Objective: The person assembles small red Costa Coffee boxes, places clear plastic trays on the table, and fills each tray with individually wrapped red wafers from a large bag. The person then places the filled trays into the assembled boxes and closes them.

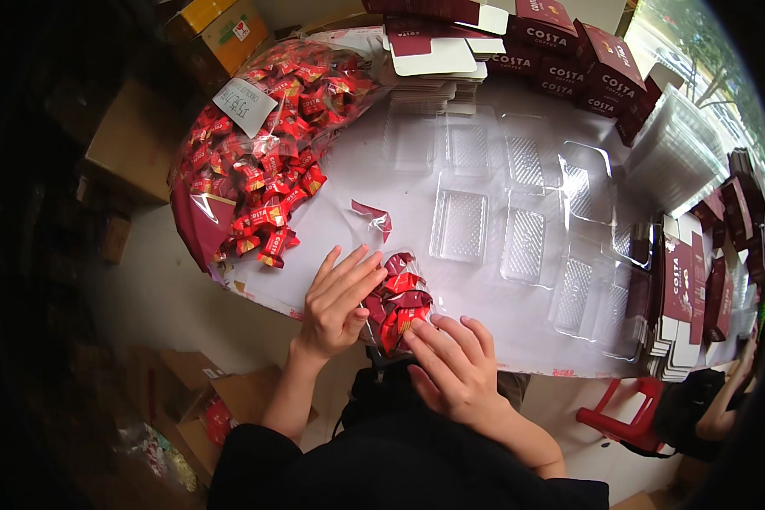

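Note:
A clear plastic tray [365, 327] filled with red and maroon wrapped candies [406, 299] lies at the near edge of the table, between my hands. My left hand [338, 297] rests along its left side, fingers stretched out and slightly apart. On the other side, my right hand [456, 361] lies over the tray's lower right corner with fingers extended, the fingertips touching the wrappers. Just beyond the tray lies a loose maroon wrapper piece [372, 218]. To the left, a large pile of red wrapped candies [274, 174] spills from an open clear bag [348, 64].
Several empty clear trays [461, 225] are spread over the white table [518, 344]. Flattened cartons [433, 64] and maroon boxes [561, 64] stand at the back. Nested trays [676, 153] and folded cartons [680, 293] line the right. Another person's arm [727, 395] shows beside a red stool [625, 416].

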`<state>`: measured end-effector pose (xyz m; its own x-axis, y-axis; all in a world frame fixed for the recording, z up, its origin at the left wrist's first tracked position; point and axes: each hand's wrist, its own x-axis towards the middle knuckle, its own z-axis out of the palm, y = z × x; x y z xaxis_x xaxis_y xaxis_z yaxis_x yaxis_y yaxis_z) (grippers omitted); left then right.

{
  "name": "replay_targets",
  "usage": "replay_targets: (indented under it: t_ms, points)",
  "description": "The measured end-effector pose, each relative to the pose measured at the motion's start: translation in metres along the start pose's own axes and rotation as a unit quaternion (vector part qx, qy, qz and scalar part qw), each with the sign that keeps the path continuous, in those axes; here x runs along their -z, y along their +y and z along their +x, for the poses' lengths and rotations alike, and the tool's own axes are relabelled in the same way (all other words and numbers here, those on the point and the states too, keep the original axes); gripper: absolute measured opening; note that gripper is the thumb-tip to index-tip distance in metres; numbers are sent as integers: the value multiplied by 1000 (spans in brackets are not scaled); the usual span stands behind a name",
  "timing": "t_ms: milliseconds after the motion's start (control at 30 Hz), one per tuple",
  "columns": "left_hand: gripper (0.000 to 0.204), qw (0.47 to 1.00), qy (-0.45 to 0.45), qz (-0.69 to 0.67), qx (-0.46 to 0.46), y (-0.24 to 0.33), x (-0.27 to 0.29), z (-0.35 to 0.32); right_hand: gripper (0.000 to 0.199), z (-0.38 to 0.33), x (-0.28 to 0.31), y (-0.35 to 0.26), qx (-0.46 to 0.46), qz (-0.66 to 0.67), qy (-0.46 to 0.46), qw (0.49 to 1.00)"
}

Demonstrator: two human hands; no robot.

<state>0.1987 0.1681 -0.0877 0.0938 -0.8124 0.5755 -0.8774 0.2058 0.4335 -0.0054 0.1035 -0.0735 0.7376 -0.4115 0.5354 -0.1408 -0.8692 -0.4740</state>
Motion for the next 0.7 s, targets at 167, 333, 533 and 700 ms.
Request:
replay_targets:
  t_ms: [167, 333, 533, 700]
  points:
    - [51, 1000, -8, 5, -26, 6, 3, -6, 31, 0, -6, -1, -45, -41, -6, 998]
    - [49, 999, -39, 0, -20, 11, 1, -4, 15, 33, 6, 3, -58, -100, -27, 993]
    - [34, 991, -103, -40, 78, 35, 0, 8, 15, 48, 14, 8, -37, -106, -119, 987]
    - [48, 986, -128, -57, 94, 32, -1, 5, 20, 48, 15, 6, -43, -103, -130, 985]
